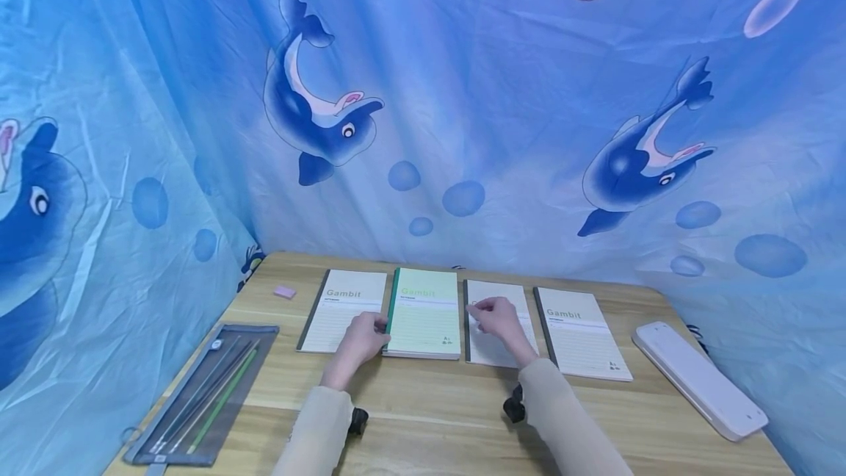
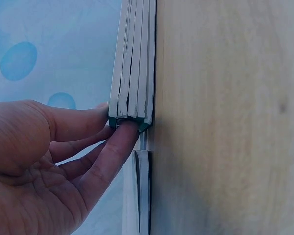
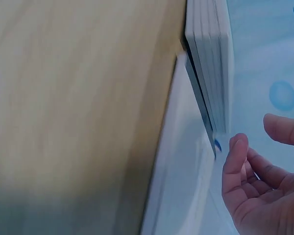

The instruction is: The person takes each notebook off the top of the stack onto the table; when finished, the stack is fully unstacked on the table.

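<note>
Several notebooks with green spines lie stacked as a pale green stack (image 1: 423, 314) in the middle of the table. My left hand (image 1: 362, 338) grips this stack at its spine edge. In the left wrist view, the thumb (image 2: 81, 123) lies at the top notebook's edge and the index finger (image 2: 110, 164) bends against the green spine. My right hand (image 1: 499, 320) hovers over a white notebook (image 1: 485, 347) just right of the green stack. In the right wrist view its fingers (image 3: 234, 164) are loosely bent, apart from the stacked pages (image 3: 210, 63), and hold nothing.
Another white notebook (image 1: 344, 325) lies left of the green stack, and one more white notebook (image 1: 584, 344) lies at the right. A mesh pencil pouch (image 1: 228, 329) and pink eraser (image 1: 285, 291) are on the left. A white case (image 1: 697, 380) lies near the right edge.
</note>
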Demonstrator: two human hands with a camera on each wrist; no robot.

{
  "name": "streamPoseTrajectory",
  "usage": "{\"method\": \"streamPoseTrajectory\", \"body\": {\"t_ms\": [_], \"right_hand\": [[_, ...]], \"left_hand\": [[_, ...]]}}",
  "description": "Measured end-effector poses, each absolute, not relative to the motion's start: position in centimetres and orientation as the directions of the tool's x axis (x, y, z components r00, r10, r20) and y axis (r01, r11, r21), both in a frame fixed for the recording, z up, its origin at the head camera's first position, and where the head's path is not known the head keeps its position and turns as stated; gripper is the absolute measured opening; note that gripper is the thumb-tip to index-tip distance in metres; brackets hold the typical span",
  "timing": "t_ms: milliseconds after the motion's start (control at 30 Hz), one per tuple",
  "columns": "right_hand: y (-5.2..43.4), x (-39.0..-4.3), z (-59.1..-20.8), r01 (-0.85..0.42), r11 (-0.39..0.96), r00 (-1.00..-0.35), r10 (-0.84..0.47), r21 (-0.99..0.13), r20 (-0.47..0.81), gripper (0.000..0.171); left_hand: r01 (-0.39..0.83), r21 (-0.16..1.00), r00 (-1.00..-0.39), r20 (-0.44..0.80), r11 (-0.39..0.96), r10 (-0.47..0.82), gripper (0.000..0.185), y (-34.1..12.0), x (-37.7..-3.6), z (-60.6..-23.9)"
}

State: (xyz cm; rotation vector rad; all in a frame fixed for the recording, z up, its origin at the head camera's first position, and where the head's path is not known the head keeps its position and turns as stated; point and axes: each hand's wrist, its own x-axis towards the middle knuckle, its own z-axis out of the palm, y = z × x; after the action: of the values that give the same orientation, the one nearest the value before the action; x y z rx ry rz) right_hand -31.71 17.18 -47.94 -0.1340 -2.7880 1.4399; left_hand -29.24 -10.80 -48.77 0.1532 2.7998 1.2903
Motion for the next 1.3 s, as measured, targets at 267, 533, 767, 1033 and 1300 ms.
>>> {"method": "streamPoseTrajectory", "body": {"t_ms": [267,533,767,1033,1300], "right_hand": [[14.6,-31.6,-48.9,0.055,0.563,-0.998,0.036,-0.824,-0.042,0.033],[13.6,-31.3,-49.3,0.014,0.629,-1.0,0.009,-0.778,-0.011,0.031],[13.3,-31.0,-49.5,0.011,0.645,-1.0,0.018,-0.765,0.001,0.025],[13.2,-31.1,-49.6,0.009,0.648,-0.999,0.036,-0.762,0.019,0.022],[13.6,-31.3,-49.8,0.022,0.671,-0.996,0.075,-0.742,0.038,0.024]], "left_hand": [[0.059,0.764,-0.994,-0.015,0.642,0.109,0.037,-10.8,-29.3,-48.7],[0.05,0.766,-0.994,-0.022,0.641,0.104,0.037,-10.7,-29.2,-48.6],[0.052,0.759,-0.994,-0.024,0.649,0.109,0.037,-10.8,-29.2,-48.6],[0.061,0.755,-0.993,-0.018,0.653,0.114,0.036,-10.8,-29.2,-48.6],[0.053,0.754,-0.994,-0.024,0.655,0.108,0.033,-10.8,-29.2,-48.6]]}}
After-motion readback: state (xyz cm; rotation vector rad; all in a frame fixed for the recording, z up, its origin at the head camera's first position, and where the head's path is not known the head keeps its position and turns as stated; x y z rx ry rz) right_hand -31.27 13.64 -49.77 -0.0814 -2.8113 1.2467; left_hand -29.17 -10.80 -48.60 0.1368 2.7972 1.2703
